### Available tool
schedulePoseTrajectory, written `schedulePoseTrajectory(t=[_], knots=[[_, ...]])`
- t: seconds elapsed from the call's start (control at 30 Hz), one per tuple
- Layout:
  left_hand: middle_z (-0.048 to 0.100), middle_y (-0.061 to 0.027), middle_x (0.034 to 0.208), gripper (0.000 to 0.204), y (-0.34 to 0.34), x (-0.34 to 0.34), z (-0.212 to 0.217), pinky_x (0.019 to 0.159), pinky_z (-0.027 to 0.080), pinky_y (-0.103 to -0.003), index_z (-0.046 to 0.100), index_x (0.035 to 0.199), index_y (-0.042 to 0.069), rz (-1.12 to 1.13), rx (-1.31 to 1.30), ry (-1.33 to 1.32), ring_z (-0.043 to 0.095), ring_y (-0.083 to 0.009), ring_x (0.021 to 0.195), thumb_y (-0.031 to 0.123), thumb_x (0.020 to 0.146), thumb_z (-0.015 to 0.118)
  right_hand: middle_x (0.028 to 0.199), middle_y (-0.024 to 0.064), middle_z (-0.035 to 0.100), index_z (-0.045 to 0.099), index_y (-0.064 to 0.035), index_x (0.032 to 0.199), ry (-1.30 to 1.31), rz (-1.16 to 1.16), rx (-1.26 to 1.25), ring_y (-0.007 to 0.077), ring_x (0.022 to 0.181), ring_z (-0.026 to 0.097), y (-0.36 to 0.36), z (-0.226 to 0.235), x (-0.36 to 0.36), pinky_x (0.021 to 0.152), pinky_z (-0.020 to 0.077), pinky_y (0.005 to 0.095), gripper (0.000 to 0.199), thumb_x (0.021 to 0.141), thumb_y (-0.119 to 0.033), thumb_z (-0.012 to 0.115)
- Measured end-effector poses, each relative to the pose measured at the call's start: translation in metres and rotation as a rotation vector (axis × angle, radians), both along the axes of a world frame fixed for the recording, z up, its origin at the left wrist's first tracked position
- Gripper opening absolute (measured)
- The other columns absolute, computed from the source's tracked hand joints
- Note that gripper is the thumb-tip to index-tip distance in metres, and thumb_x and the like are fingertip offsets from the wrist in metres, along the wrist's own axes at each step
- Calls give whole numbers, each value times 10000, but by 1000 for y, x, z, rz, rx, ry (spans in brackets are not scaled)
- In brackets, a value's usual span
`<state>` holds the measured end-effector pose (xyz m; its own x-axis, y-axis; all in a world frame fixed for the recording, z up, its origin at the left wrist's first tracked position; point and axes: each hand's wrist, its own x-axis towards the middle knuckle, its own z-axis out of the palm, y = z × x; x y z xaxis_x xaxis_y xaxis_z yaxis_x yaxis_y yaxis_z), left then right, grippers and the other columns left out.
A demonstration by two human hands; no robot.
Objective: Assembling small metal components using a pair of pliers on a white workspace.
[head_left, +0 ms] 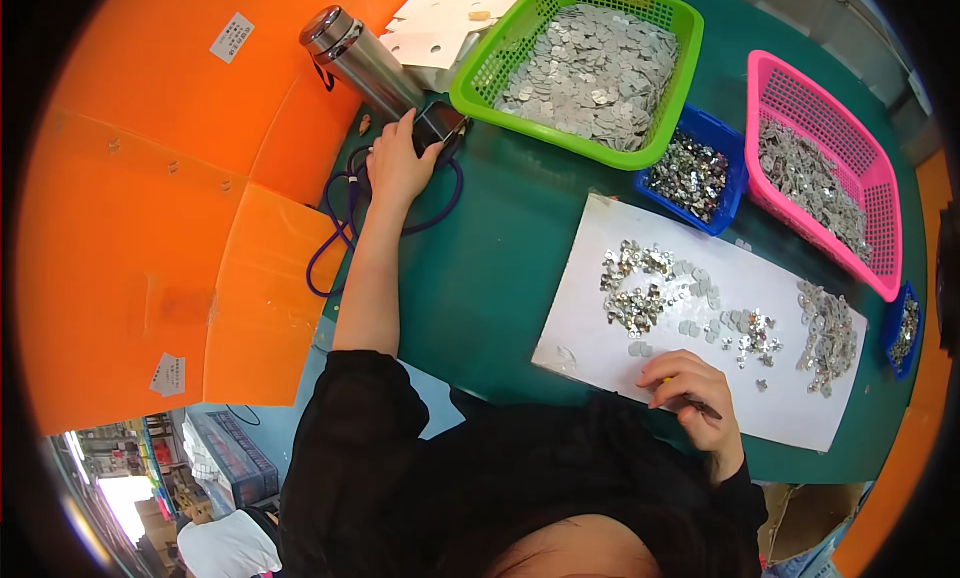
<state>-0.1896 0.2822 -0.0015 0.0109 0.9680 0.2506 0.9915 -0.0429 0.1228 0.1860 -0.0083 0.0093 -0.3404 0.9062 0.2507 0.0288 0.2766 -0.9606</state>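
Observation:
Stretched out to the far left, my left hand (pixel 398 166) rests with thumb and fingers apart against a small dark rectangular device (pixel 438 125). A purple cord (pixel 455 200) loops around beside it. My right hand (pixel 700 393) is closed over the near edge of a white board (pixel 570 323), gripping a slim dark tool (pixel 705 409) with a bit of yellow; its exact kind is hidden by the fingers. On the board lie small shiny metal parts (pixel 635 313), a few flat grey pieces (pixel 700 283) and a heap of grey pieces (pixel 828 336) at the right.
A steel flask (pixel 365 63) stands behind the device. Along the back are a green basket (pixel 630 160) of flat pieces, a blue tray (pixel 730 193) of shiny parts and a pink basket (pixel 775 78). A smaller blue tray (pixel 893 350) sits far right. Orange panels (pixel 150 208) wall the left.

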Motion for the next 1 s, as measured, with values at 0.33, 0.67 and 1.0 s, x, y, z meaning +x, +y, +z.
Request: schedulePoseTrajectory(t=[0.33,0.67,1.0], knots=[[490,-190,1390,850,22,-25,1,1072,400,-393,376,1473,104,-451,-211,-260,491,-346,1272,269,745,782,968,161,683,647,-24,805,-27,-37,-80,317,933,624,2,4,-2,822,483,398,538,943,-524,508],[466,-189,1372,961,-25,-83,23,1066,393,-431,377,1482,131,-264,-307,-21,434,-351,1289,406,687,844,974,154,679,642,-24,814,-62,-29,-90,318,948,617,3,8,-2,815,481,395,537,942,-528,506],[477,-173,1375,1022,-32,-108,13,1098,331,-440,345,1506,168,-357,-300,-52,427,-365,1286,270,637,874,973,150,676,646,-23,818,-51,-35,-52,324,910,631,1,5,3,835,475,394,483,946,-467,501]])
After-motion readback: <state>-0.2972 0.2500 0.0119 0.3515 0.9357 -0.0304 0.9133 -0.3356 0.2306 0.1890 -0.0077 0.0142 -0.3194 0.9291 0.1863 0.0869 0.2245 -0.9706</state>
